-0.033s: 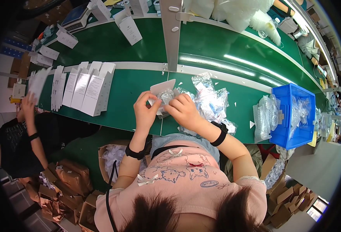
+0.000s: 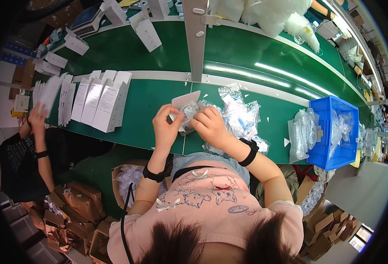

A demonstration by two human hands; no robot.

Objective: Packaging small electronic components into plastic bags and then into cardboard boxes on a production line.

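Note:
A small white carton (image 2: pixel 185 99) stands open in front of me, its lid flap tilted up at the back. Clear plastic wrapping (image 2: pixel 188 110) shows inside its mouth. My left hand (image 2: pixel 166 124) grips the carton's left side, thumb and fingers pinched together. On the opposite side, my right hand (image 2: pixel 210 126) has its fingers bent in a pinch at the carton's edge. Its fingertips partly cover that edge. Just right of it lies a heap of clear plastic bags (image 2: pixel 238 116) with small white and blue contents.
Upright white cartons (image 2: pixel 101 103) stand in a row at the left. At the right are a bubble-wrap bundle (image 2: pixel 300 134) and a blue bin (image 2: pixel 324 152). A metal post (image 2: pixel 195 48) rises behind the bench. A co-worker's hand (image 2: pixel 37 115) holds white cartons at far left.
The co-worker's hand and the white carton in it have shifted a little to the right. My own hands stay almost where they were on the carton.

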